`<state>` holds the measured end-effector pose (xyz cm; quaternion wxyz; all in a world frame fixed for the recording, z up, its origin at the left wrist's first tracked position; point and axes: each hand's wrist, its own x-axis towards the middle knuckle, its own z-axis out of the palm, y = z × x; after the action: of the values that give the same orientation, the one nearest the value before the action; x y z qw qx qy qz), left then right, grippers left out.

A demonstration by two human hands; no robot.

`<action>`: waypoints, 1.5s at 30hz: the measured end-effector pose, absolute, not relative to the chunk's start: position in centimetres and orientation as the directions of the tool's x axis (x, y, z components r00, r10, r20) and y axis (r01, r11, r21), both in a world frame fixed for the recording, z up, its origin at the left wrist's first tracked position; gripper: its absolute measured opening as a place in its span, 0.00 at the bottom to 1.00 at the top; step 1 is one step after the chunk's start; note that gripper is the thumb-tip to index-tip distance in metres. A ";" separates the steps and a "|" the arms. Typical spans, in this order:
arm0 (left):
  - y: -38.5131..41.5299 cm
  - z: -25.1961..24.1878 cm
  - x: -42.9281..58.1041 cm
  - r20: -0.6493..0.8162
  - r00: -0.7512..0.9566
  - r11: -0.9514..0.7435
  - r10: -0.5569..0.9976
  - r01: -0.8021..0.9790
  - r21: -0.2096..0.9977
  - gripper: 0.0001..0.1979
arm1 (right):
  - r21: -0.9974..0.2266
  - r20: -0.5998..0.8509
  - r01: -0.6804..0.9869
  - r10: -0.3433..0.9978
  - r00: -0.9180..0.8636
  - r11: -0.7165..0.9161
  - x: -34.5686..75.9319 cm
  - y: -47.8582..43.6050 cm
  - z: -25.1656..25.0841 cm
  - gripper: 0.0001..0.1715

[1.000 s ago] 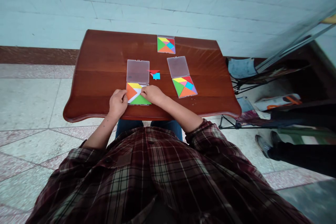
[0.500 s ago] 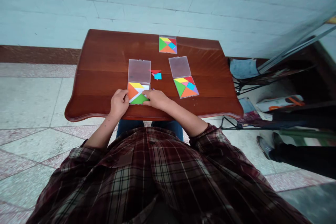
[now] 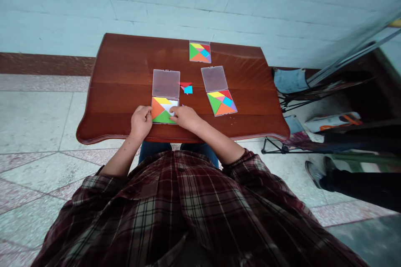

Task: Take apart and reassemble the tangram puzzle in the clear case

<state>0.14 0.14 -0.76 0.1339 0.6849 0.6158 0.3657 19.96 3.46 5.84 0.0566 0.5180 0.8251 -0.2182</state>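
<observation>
An open clear tangram case (image 3: 166,83) lies near the table's front edge. In its tray sit an orange triangle (image 3: 156,109), a yellow parallelogram (image 3: 163,100) and a green triangle (image 3: 163,117), with bare white base showing at the right. My left hand (image 3: 141,122) is closed at the tray's left edge, fingertips gripping its side. Thumb and forefinger of my right hand (image 3: 187,117) hold the right corner of the green triangle. Just right of the lid lie a loose red triangle (image 3: 186,84) and a blue square (image 3: 188,89), with a pink piece partly under them.
On the same wooden table (image 3: 125,62) lie a filled open tangram case (image 3: 222,102) to the right and another filled case (image 3: 200,52) at the back. A purple tip peeks out beside my right hand. Folding chairs (image 3: 290,80) and another person's legs (image 3: 354,187) are at the right.
The green triangle has moved up and left against the orange triangle, closing the white gap between them. My right hand has shifted slightly with it; my left hand stays at the case.
</observation>
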 end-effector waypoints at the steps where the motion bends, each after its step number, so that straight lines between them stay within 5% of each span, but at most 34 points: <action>1: 0.2 -0.8 0.1 0.337 -0.030 -0.205 0.941 0.742 0.639 0.13 | -0.309 -0.305 0.887 0.848 -0.433 0.342 20.2 3.6 5.9 0.16; 8: 0.3 -0.8 0.0 0.355 -0.029 -0.222 0.934 0.733 0.644 0.14 | -0.419 -0.178 0.802 0.828 -0.532 0.425 21.5 3.7 4.8 0.18; 18: 0.0 -1.2 -0.5 0.338 -0.082 -0.210 0.937 0.641 0.738 0.16 | -0.429 -0.198 0.751 0.759 -0.620 0.502 21.4 2.4 4.3 0.18; 27: -0.5 -0.9 -0.4 0.270 -0.149 -0.156 0.951 0.522 0.839 0.14 | -0.530 -0.046 0.829 0.970 -0.237 0.178 25.6 1.2 2.7 0.15; 32: -0.6 -0.8 -0.3 0.198 -0.210 -0.100 0.957 0.403 0.910 0.13 | -0.518 -0.054 0.851 0.990 -0.129 0.083 27.6 1.8 2.2 0.15; 45: -0.4 -1.0 -0.3 0.237 -0.166 -0.112 0.957 0.542 0.833 0.13 | -0.352 -0.130 0.919 0.963 -0.236 0.178 23.9 4.2 2.7 0.11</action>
<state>-0.33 -0.41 -1.03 0.2356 0.6013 0.6233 0.4410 23.93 4.16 2.66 -0.0608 0.6150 0.7651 -0.1812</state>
